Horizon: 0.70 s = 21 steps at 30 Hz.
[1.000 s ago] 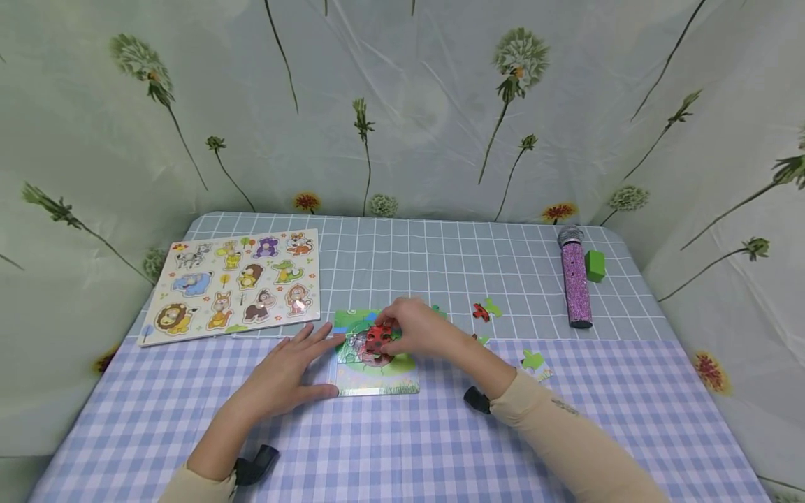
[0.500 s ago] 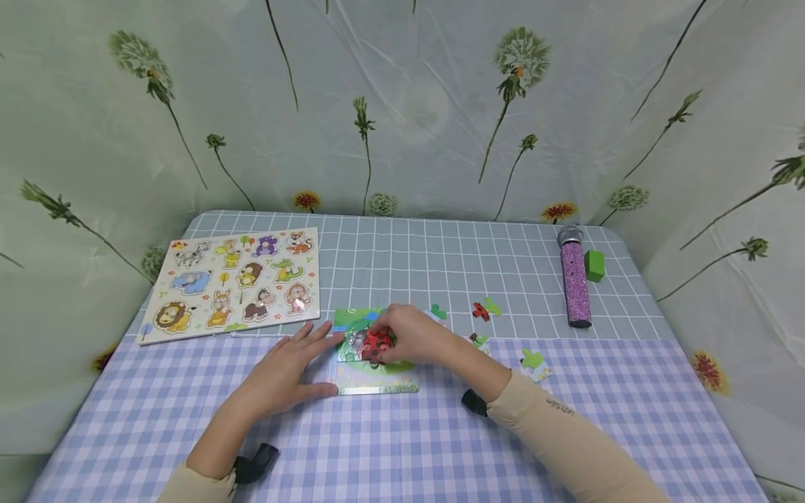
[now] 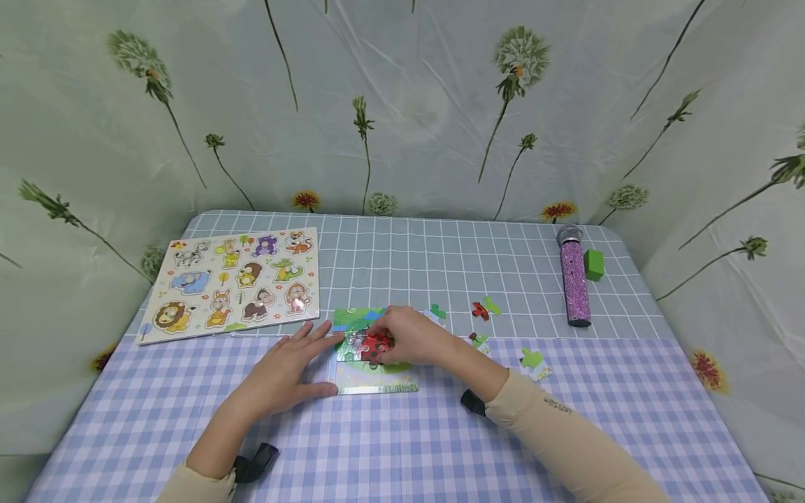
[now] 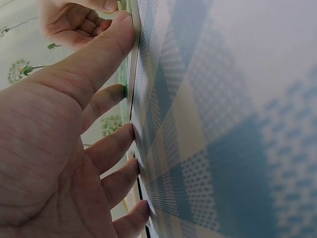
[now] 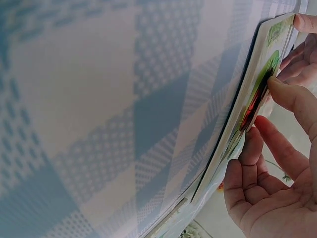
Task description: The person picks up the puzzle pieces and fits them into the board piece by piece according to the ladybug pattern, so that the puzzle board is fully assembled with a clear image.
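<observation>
A small jigsaw puzzle board [image 3: 377,383] with a ladybug picture lies in front of me. My right hand [image 3: 415,339] pinches a red, black-spotted puzzle piece [image 3: 377,346] between thumb and index finger, down at the board's middle. In the right wrist view, thumb and index finger meet this red piece [image 5: 253,105] edge-on, close against the board. Part of the board's right side is hidden under that hand. My left hand [image 3: 288,370] has its fingers spread. Its thumb and index fingertips touch the board's left edge; in the left wrist view, the thumb [image 4: 106,49] is straight.
Several loose puzzle pieces lie right of the board, among them a red-and-green one [image 3: 481,311] and a green one [image 3: 532,360]. An animal peg board [image 3: 235,286] is at back left. At back right are a glittery purple microphone [image 3: 574,283] and a green block [image 3: 594,265].
My right hand has lowered the red puzzle piece slightly rightward and toward me, onto the middle of the board. In the last half second it barely moves. The left hand stays where it was.
</observation>
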Tool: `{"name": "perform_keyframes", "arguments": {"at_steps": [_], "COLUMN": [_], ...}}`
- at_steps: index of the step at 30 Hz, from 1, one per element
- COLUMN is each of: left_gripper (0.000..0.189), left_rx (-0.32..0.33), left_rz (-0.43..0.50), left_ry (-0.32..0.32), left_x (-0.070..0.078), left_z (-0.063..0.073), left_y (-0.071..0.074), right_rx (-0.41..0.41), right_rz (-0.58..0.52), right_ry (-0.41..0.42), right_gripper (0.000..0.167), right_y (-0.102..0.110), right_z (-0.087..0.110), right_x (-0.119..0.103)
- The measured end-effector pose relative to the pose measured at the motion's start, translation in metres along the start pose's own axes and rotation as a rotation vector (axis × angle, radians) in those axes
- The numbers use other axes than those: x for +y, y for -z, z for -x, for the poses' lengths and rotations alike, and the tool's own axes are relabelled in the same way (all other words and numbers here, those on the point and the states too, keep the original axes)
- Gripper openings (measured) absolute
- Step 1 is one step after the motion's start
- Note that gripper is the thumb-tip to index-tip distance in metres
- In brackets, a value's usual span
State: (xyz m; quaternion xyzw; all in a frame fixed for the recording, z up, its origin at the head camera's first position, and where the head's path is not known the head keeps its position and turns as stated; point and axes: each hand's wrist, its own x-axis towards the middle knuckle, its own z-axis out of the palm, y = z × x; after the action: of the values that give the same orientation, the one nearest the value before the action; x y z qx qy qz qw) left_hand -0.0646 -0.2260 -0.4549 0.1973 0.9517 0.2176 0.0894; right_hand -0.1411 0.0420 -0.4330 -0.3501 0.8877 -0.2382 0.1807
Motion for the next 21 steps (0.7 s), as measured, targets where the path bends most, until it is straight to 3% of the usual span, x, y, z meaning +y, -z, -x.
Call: {"name": "perform_keyframes", "arguments": {"at_steps": [21], "left_gripper": [0.085], "left_rx": [-0.015], "left_rz": [0.000], "left_ry": [0.009], "left_x": [0.0015], "left_z": [-0.0010], "left_y": [0.0008], "right_rx": [0.011], "right_rz": [-0.046], "right_ry": [0.000], "right_gripper": [0.039], "right_y": [-0.0007], "right_z": [0.0000], "right_x": [0.0018]}}
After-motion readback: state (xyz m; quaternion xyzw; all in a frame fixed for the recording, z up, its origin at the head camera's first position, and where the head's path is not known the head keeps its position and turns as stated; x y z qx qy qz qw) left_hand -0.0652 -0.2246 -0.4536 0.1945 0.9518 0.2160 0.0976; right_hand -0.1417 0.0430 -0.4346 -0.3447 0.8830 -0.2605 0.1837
